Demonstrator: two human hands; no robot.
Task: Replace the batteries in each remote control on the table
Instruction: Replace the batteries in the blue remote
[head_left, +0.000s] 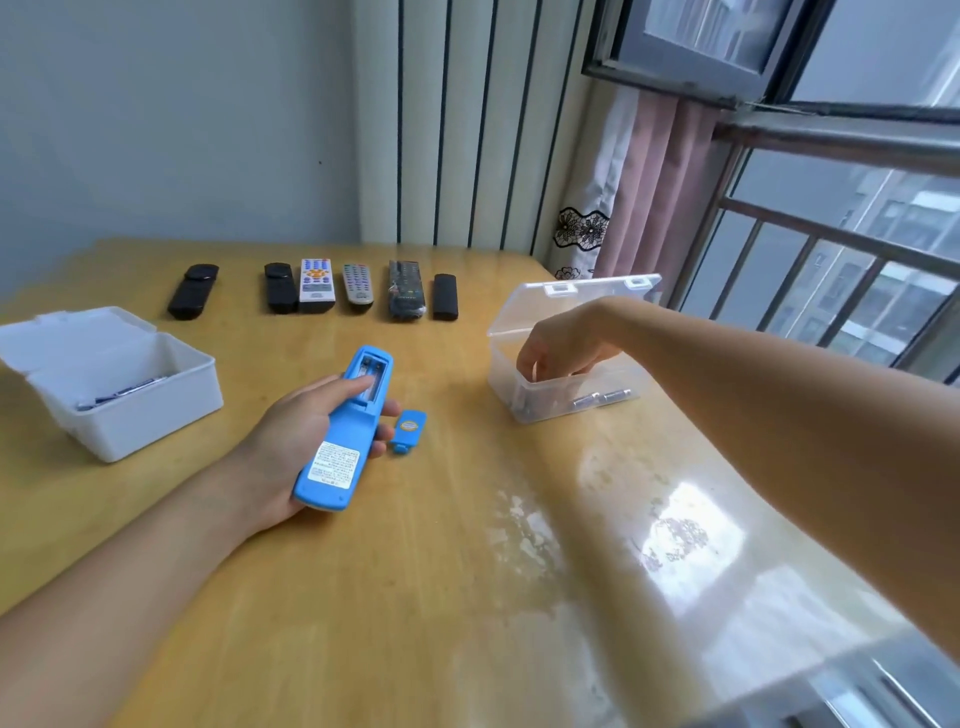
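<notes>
Head view: left hand (291, 441) grips glossy blue remote (340, 431), oblong battery bay uncovered

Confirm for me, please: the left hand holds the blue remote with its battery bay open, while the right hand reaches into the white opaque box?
Not quite. In the head view the right hand reaches into the clear plastic box; the white opaque box sits untouched on the other side. The left hand does hold the blue remote, bay open.

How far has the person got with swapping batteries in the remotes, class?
Done: the small blue battery cover is off and lies on the wooden table. In hand: the left hand grips the blue remote, its compartment open; the right hand reaches into the clear plastic box holding batteries. Left: six remotes wait in a row beyond; whether they are done cannot be told.
</notes>
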